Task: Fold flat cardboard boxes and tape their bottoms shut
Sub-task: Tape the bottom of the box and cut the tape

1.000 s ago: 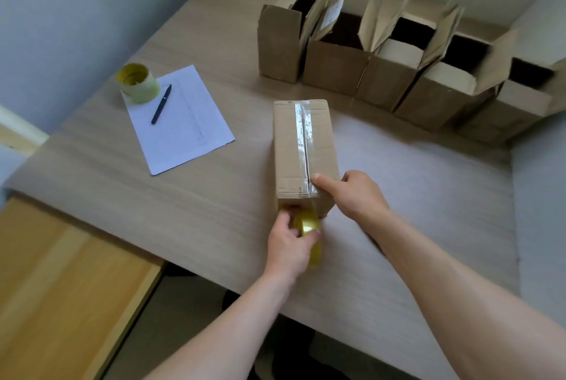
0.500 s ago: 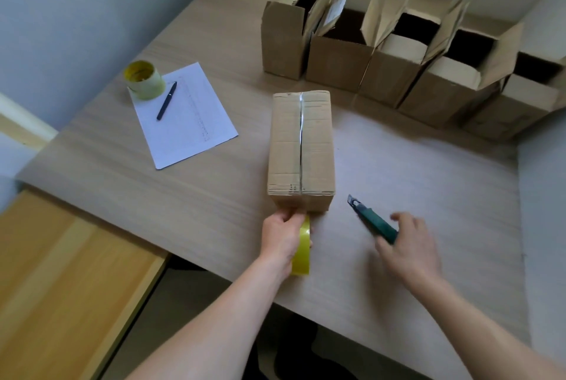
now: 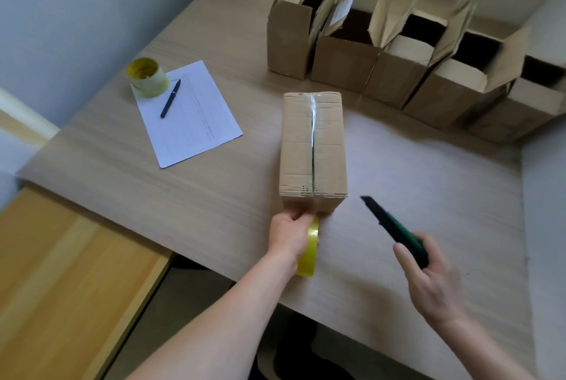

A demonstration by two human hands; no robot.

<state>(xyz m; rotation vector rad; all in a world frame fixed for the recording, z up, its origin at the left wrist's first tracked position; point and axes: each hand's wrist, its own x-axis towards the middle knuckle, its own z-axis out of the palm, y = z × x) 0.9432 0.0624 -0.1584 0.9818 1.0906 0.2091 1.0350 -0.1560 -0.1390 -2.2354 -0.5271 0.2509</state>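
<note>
Pale wood-grain laminate covers the table (image 3: 153, 196), which fills a corner between light blue-grey walls. A yellower wooden bench (image 3: 61, 288) sits lower at the left, beside the near edge.

Near the middle of the table stands the box (image 3: 314, 150), its closed flaps facing up, with clear tape (image 3: 312, 110) glinting along the seam between them. The left hand (image 3: 289, 234) grips a yellow roll (image 3: 308, 252) just in front of the box's near face, fingers curled round the roll and reaching the cardboard. The right hand (image 3: 435, 281) is off to the right, apart from the box, fingers wrapped round a green knife (image 3: 395, 229) whose dark tip points up and left toward the box; whether a blade is out cannot be told.

Five open boxes (image 3: 398, 82) line the far edge side by side, flaps up, running to the right wall. At the left lies a sheet (image 3: 190, 116) with a pen (image 3: 170, 98) on it and a second roll (image 3: 148, 77) on its far corner.
</note>
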